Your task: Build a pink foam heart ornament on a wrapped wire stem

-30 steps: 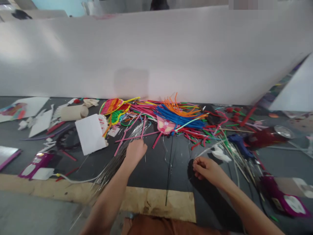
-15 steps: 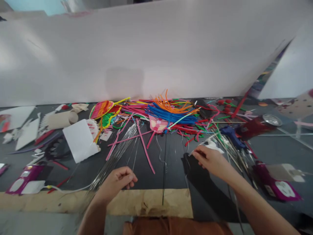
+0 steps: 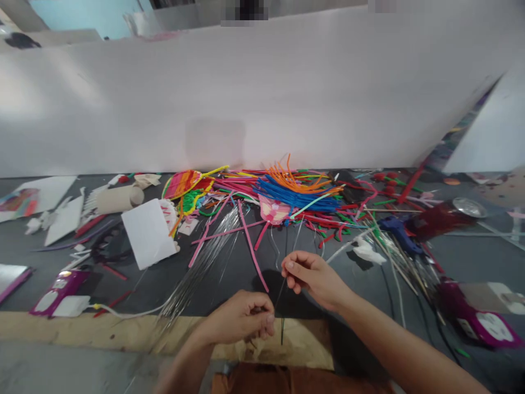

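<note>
My right hand (image 3: 314,279) is closed in a pinch over the middle of the table; a thin wire (image 3: 298,234) sticks up from its fingertips. My left hand (image 3: 244,317) lies lower and to the left, close by, with its fingers curled together; anything inside them is too small to make out. Between and below the hands, a dark thin wire (image 3: 283,328) runs onto the brown paper strip (image 3: 309,339). Ahead of them is a pink-and-cream petal shape (image 3: 274,210) with a bundle of blue pipe cleaners (image 3: 303,196) behind it.
A sheaf of bare wires (image 3: 200,260) and pink pipe cleaners (image 3: 252,246) lie left. A white card (image 3: 148,235), cardboard tube (image 3: 117,200) and purple device (image 3: 59,293) are farther left. Right are a blue glue gun (image 3: 400,234), drink can (image 3: 447,219) and another purple device (image 3: 478,317).
My right hand has moved left, toward the middle, with the thin wire in its fingertips. My left hand has moved right and slightly down, so the two hands are now close together.
</note>
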Demonstrator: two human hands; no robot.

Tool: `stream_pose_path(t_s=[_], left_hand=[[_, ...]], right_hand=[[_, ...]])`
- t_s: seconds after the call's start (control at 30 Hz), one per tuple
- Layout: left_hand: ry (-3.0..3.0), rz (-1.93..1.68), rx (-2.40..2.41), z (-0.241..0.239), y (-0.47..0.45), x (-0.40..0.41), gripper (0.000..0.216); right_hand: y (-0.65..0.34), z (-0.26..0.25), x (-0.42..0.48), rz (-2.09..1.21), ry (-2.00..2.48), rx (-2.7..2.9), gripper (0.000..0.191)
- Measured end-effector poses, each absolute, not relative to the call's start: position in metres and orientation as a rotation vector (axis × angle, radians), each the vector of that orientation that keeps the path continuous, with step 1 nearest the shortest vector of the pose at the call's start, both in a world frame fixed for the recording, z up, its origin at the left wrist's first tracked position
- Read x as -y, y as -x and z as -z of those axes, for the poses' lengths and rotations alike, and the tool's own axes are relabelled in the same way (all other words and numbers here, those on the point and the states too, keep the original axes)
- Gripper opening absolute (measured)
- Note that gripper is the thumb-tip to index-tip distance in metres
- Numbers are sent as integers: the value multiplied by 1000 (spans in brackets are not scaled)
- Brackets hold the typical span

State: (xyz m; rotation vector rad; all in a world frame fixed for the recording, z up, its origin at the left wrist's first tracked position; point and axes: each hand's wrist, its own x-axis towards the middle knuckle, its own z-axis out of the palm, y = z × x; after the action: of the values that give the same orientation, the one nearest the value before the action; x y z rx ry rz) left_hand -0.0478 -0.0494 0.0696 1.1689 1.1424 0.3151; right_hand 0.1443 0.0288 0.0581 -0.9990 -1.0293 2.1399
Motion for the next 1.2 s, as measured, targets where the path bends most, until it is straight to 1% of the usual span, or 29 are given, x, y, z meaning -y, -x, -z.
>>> stream_pose_path(t_s=[0.07,0.17,0.3,0.37,0.43,0.47,0.53,0.57,0.6,0.63,0.8,1.03,1.2], left_hand=[[-1324,-351,-1227,-75,51,35,30],[-1468,-532,-1428,-84,48,1,32],[-1449,-666,-1324,-86,29,-44,43],[-1450,-667,-1310,-83,22,-59,38],[-1449,-654,-1339,-78,22,-70,32],[-1445,-639,-1361,-76,24,-75,29],[-1458,-593,-1420,-71,31,-84,27],[-1493,-565,-1456,-69,36,-88,27],[-1555,-541,-1490,-67,40,-92,26],[-1626,-523,-1519,-65,43,-96,26],[-1870,-414,-1579,-58,49,-113,27],[-2032,-241,-1731,-54,52,-124,26],[-2069,-197,-1689,-55,52,-130,28]], right_hand=[[-143,-56,-28,-2128,1034,980,35],[-136,-51,-25,-2110,1072,1000,38],[-120,-42,-22,-2096,1047,1095,40],[-118,-42,-26,-2089,1049,1187,37],[-126,-46,-38,-1995,1086,1427,30],[-134,-49,-46,-1878,1109,1621,26],[-154,-55,-69,-1273,1194,1926,16],[-164,-57,-82,-981,1246,1962,15],[-174,-58,-94,-799,1291,1986,16],[-182,-58,-106,-712,1333,2000,16],[-197,-39,-141,-973,1416,2084,22],[-192,-24,-150,-1088,1358,2111,20],[-197,-19,-152,-1097,1304,2064,22]])
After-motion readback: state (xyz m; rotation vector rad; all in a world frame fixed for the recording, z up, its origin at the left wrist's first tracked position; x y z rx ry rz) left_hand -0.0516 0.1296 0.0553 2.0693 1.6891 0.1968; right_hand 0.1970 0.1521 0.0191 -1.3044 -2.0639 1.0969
